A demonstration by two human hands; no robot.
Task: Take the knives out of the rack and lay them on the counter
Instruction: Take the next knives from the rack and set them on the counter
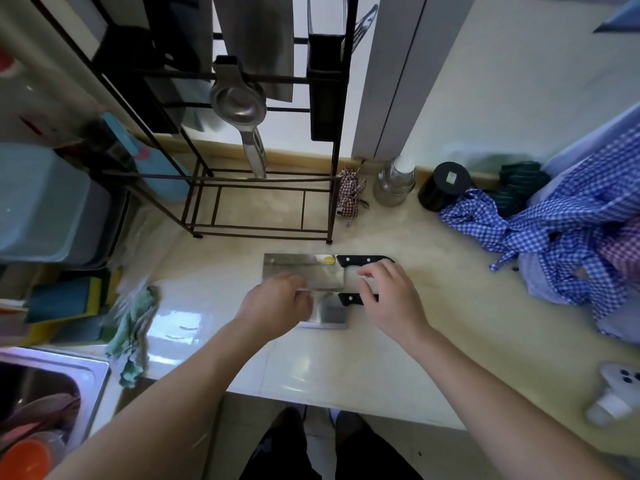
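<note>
Two cleavers with black handles lie flat on the cream counter (433, 323), in front of the black metal rack (333, 202). The far cleaver (301, 270) has a yellow sticker by its handle, which points right. The near cleaver (332, 313) lies just in front of it, handle also to the right. My left hand (277, 303) rests on the left part of the near cleaver's blade, fingers curled down and hiding it. My right hand (391, 299) hovers over the end of the near handle with fingers spread. A black holder (325, 88) hangs on the rack's right side.
A metal squeezer (239, 102) hangs on the rack. Behind the knives stand a steel cup (394, 188) and a black jar (445, 187). Blue checked cloth (561, 244) is piled at right. A green rag (135, 327), sponges and a sink (52, 393) are at left.
</note>
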